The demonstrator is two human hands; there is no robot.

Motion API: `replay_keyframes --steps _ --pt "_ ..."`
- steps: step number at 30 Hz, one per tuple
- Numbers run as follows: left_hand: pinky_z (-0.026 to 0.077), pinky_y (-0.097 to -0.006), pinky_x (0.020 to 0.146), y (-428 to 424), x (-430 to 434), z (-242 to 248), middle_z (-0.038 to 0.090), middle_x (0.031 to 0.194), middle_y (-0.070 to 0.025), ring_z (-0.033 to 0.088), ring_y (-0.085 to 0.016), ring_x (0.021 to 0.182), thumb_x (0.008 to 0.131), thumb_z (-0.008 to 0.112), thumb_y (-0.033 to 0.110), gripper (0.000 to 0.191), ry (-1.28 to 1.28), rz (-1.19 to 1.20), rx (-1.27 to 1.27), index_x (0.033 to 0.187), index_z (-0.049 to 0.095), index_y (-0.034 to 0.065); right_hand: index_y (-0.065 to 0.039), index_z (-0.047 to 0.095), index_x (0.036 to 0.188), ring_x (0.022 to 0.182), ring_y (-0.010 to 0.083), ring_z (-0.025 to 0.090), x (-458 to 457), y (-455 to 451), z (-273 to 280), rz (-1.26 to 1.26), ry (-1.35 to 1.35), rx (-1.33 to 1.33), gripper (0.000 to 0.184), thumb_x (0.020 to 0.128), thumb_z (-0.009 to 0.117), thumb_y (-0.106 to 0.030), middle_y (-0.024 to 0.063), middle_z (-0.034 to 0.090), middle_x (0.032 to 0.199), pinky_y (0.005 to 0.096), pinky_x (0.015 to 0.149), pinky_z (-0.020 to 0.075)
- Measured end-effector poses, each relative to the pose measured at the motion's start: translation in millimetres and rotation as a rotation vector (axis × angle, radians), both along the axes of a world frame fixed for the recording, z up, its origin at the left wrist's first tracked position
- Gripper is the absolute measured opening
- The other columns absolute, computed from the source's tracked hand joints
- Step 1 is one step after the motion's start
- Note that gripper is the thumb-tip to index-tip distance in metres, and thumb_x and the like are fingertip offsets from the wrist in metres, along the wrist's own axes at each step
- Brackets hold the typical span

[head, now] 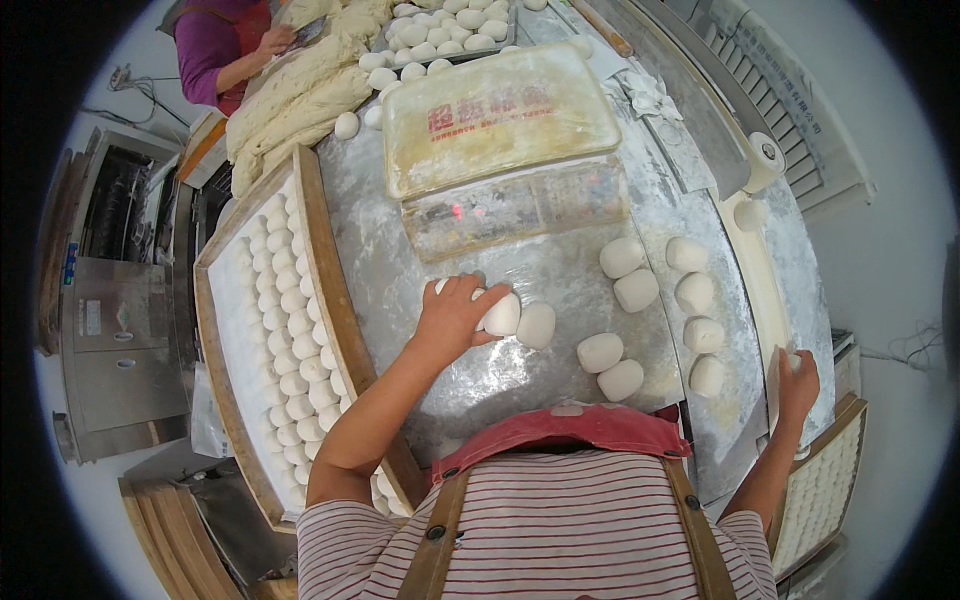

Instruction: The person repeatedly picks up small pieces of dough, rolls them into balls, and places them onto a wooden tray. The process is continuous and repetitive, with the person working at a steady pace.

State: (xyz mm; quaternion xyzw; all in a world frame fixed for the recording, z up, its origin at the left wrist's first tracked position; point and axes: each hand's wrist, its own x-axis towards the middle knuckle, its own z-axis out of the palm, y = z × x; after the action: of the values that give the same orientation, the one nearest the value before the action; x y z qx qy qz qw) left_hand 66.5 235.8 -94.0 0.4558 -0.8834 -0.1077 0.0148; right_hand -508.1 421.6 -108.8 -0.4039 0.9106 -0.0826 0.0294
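Observation:
My left hand (459,313) grips a short row of white dough pieces (502,313) on the floured metal worktable (480,390). Another dough piece (536,325) sits at the row's right end. Further right, several cut dough pieces (703,335) stand in pairs and in a column. My right hand (798,386) is at the right edge of the table, its fingers closed round a small white dough piece (794,362) beside a pale conveyor belt (757,270). How far the hand encloses that piece is partly hidden.
A wooden tray (330,255) of round dough pieces lies left. Ahead stands a clear plastic box with a floury lid (502,120). Behind are a large dough mass (300,112), a metal tray of dough balls (450,34) and a co-worker (217,52). Another filled tray (817,487) is low at right.

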Motion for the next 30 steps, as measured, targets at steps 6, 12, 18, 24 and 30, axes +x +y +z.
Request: replay_keyframes --steps 6,12,18,24,30 --pt "0.041 -0.0509 0.094 -4.4 -7.9 8.6 0.059 0.123 -0.0062 0.056 -0.027 0.116 0.062 0.09 0.032 0.079 -0.027 0.008 0.051 0.134 0.06 0.0279 -0.007 0.063 0.12 0.099 0.0381 0.067 3.9 -48.1 -10.4 0.185 0.05 -0.087 0.043 0.088 0.073 -0.035 0.02 0.07 0.105 0.044 0.083 0.053" --pt "0.044 -0.0463 0.091 -9.7 0.9 6.6 0.059 0.119 -0.0059 0.057 -0.029 0.113 0.064 0.089 0.027 0.072 0.058 0.01 0.098 0.131 0.062 0.0246 -0.015 0.052 0.14 0.101 0.0373 0.068 41.8 -102.1 21.1 0.293 -0.041 -0.104 0.058 0.087 0.07 -0.029 0.0198 0.07 0.11 0.0448 0.085 0.0537" --pt "0.045 -0.04 0.102 -35.8 27.3 -1.1 0.058 0.122 -0.0119 0.056 -0.029 0.116 0.081 0.082 0.02 0.063 0.534 0.187 0.204 0.137 0.055 0.0077 -0.017 0.053 0.139 0.096 0.0355 0.069 40.0 -132.9 14.3 0.373 -0.064 -0.103 0.056 0.087 0.069 -0.025 0.0167 0.069 0.112 0.0448 0.082 0.0545" --pt "0.048 -0.0368 0.097 -50.3 47.5 17.6 0.058 0.128 -0.007 0.056 -0.018 0.115 0.091 0.073 0.021 0.062 1.132 0.717 0.727 0.146 0.045 0.0096 -0.015 0.057 0.135 0.093 0.036 0.07 184.2 -188.4 60.1 0.689 -0.213 -0.274 0.05 0.087 0.068 -0.024 0.015 0.067 0.121 0.0468 0.08 0.0554" --pt "0.048 -0.0358 0.098 -105.2 16.3 74.7 0.057 0.13 -0.0095 0.054 -0.021 0.119 0.088 0.078 0.025 0.065 1.014 0.48 0.54 0.144 0.048 0.0085 -0.016 0.058 0.133 0.108 0.0347 0.066 345.5 -223.7 16.3 1.234 -0.746 -0.212 0.05 0.086 0.068 -0.03 0.0145 0.067 0.124 0.0456 0.09 0.0533"
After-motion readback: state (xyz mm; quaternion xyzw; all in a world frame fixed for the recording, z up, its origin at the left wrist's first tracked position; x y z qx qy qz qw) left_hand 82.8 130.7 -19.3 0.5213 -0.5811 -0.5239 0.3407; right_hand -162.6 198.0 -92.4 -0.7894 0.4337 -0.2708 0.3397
